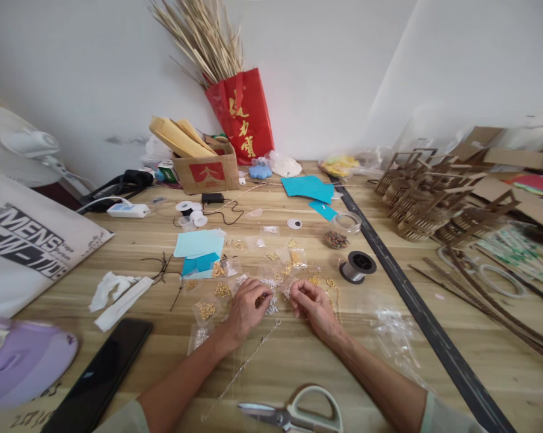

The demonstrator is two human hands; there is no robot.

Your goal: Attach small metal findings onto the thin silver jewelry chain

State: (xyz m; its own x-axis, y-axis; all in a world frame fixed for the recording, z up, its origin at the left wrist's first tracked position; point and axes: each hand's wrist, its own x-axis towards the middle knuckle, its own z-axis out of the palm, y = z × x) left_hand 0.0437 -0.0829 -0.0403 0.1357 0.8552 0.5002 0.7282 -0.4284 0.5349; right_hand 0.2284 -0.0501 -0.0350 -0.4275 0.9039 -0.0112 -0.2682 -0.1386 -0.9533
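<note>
My left hand (246, 310) rests on the wooden table (298, 361), fingers curled in a pinch over a small gold piece and a silvery cluster (271, 307). My right hand (311, 305) lies close beside it, fingers pinched together on something too small to name. A thin silver chain (244, 364) runs from between the hands toward me. Several small clear bags of gold and silver findings (221, 290) are scattered just beyond the hands.
Scissors (293, 412) lie at the near edge, a black phone (102, 376) at the left. A wire spool (358, 266), bead dish (337, 239), blue paper (308, 186), cardboard box (205, 168), red bag (244, 114) and laser-cut wooden pieces (429, 192) stand farther out.
</note>
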